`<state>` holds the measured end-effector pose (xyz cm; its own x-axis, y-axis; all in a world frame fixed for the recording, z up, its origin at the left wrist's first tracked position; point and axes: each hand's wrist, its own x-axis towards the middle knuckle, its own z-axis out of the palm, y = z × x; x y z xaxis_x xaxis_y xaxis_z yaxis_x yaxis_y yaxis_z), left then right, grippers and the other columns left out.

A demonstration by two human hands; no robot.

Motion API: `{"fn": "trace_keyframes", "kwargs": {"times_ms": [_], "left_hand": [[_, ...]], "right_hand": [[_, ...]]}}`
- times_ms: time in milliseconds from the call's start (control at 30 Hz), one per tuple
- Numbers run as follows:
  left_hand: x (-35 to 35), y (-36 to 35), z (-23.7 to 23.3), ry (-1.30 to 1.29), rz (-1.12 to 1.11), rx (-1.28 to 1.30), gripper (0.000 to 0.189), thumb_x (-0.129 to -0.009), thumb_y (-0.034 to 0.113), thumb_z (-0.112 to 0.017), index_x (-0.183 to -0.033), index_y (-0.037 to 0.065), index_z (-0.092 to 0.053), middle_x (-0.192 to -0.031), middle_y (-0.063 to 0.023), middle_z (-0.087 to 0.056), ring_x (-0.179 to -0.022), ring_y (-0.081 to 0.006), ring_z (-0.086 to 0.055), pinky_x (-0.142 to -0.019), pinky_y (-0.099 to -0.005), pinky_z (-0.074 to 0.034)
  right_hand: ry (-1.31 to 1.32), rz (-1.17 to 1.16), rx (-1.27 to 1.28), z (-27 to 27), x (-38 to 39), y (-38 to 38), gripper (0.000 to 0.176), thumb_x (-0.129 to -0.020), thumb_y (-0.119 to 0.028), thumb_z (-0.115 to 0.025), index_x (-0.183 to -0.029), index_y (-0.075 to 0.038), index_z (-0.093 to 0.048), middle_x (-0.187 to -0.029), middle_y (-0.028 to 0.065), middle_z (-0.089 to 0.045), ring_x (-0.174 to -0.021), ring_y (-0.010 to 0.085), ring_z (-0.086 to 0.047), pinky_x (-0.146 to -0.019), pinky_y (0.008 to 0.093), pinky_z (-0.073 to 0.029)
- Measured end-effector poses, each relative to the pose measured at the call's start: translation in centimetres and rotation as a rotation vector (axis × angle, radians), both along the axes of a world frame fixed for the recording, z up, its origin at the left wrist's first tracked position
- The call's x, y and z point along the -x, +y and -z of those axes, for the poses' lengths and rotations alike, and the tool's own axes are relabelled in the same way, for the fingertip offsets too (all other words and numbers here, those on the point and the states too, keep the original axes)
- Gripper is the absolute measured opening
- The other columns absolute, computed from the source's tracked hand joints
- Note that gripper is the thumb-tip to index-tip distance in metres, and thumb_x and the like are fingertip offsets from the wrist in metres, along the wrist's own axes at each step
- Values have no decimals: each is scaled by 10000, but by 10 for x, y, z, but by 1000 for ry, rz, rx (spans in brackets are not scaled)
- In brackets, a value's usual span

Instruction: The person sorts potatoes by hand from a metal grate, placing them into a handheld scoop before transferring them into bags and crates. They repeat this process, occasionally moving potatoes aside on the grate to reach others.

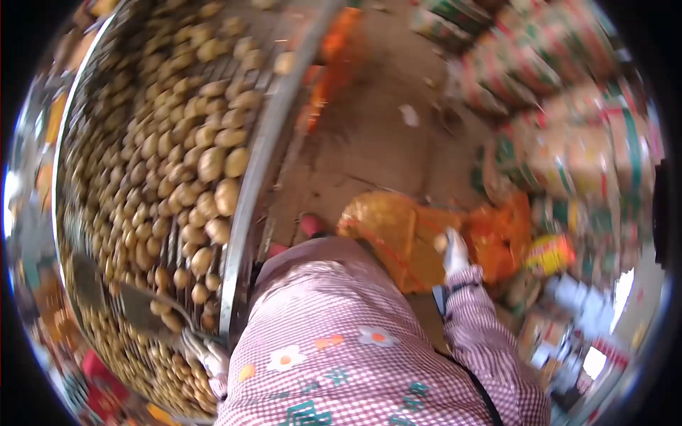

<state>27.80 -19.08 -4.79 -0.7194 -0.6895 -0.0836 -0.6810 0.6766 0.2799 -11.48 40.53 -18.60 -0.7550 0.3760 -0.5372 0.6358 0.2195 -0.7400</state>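
Note:
My right hand, in a pale glove, reaches down over an orange mesh bag on the floor. Its fingers are closed on a potato. Whole potatoes fill the bag's left part, while its right part lies crumpled. My left hand, also gloved, is at the near edge of a slatted sorting table, its fingers stretched out beside loose potatoes. Blur hides some detail of those fingers. Many potatoes cover the table within its metal rim.
A flat grey divider stands among the potatoes near my left hand. Orange mesh hangs by the table's far side. Filled sacks with green and red stripes are stacked at right, and a yellow-red packet lies beyond the mesh bag.

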Motion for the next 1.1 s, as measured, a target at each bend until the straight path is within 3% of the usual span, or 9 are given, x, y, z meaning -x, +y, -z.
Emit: {"fn": "trace_keyframes", "kwargs": {"times_ms": [200, 333, 467, 600, 733, 800, 900, 1000, 1100], "left_hand": [[22, 27, -28, 56, -380, -83, 733, -969, 198, -553, -1637, 74, -278, -1687, -219, -247, -1573, -398, -194, -1281, -491, -161], [5, 45, -7, 789, -741, -316, 791, -992, 108, -614, -1666, 100, -199, -1723, -130, -196, -1565, -311, -235, -1256, -426, -238], [-10, 48, -9, 996, -1136, -648, 755, -1058, 192, -570, -1668, 139, -130, -1662, -122, -298, -1484, -284, -382, -1225, -408, -310], [-1, 40, -24, 1316, -1231, -996, 655, -1073, 284, -561, -1623, 149, -232, -1521, -139, -459, -1395, -311, -489, -1161, -475, -410], [-15, 21, -7, 1331, -1159, -1352, 412, -1073, 298, -552, -1428, 98, -496, -1386, -130, -556, -1292, -310, -547, -1103, -486, -466], [-6, 16, -14, 1314, -1134, -1345, 392, -1063, 311, -565, -1386, 93, -526, -1349, -128, -566, -1224, -312, -568, -1065, -483, -485], [25, 5, -50, 1231, -1229, -1458, 213, -1050, 307, -587, -1151, 120, -603, -1046, -27, -639, -1009, -217, -620, -908, -441, -517], [-4, 2, -16, 1193, -1139, -1520, 407, -1040, 376, -595, -1330, 89, -582, -1232, -89, -638, -1161, -276, -605, -979, -445, -516], [-12, -5, -6, 1180, -1140, -1597, 402, -1036, 388, -601, -1295, 81, -604, -1212, -81, -660, -1137, -253, -621, -963, -425, -517]], "right_hand": [[241, -165, 307, -19, 54, -102, 385, -1020, -106, -641, -1387, -35, -548, -1265, 34, -586, -1086, 120, -576, -986, 269, -488], [574, -804, 73, -79, 104, -245, 399, -1039, -99, -599, -1420, -2, -529, -1380, 129, -599, -1293, 225, -574, -1103, 353, -461], [786, -1119, 293, -153, 109, -396, 328, -996, -32, -638, -1322, -4, -618, -1293, 156, -647, -1137, 262, -679, -992, 367, -551], [1267, -1524, -55, -156, 113, -501, 511, -901, -111, -710, -1386, -55, -556, -1335, 197, -617, -1243, 386, -593, -1070, 478, -477], [881, -1953, -716, -160, 121, -566, 603, -880, -317, -718, -1427, -123, -554, -1435, 194, -541, -1294, 392, -537, -1143, 490, -391], [814, -1962, -701, -165, 125, -577, 542, -878, -315, -735, -1356, -104, -590, -1376, 203, -572, -1214, 410, -585, -1048, 477, -474], [478, -1586, -20, -139, 137, -575, 472, -969, -344, -662, -1301, -16, -593, -1214, 195, -673, -1103, 372, -663, -972, 458, -527], [-114, -958, 994, -141, 122, -554, 433, -1065, -394, -556, -1327, -49, -589, -1191, 138, -692, -1061, 265, -701, -871, 351, -607], [-400, -657, 1229, -173, 92, -551, 445, -1077, -430, -531, -1330, -64, -565, -1150, 135, -697, -963, 289, -726, -724, 369, -641]]}}
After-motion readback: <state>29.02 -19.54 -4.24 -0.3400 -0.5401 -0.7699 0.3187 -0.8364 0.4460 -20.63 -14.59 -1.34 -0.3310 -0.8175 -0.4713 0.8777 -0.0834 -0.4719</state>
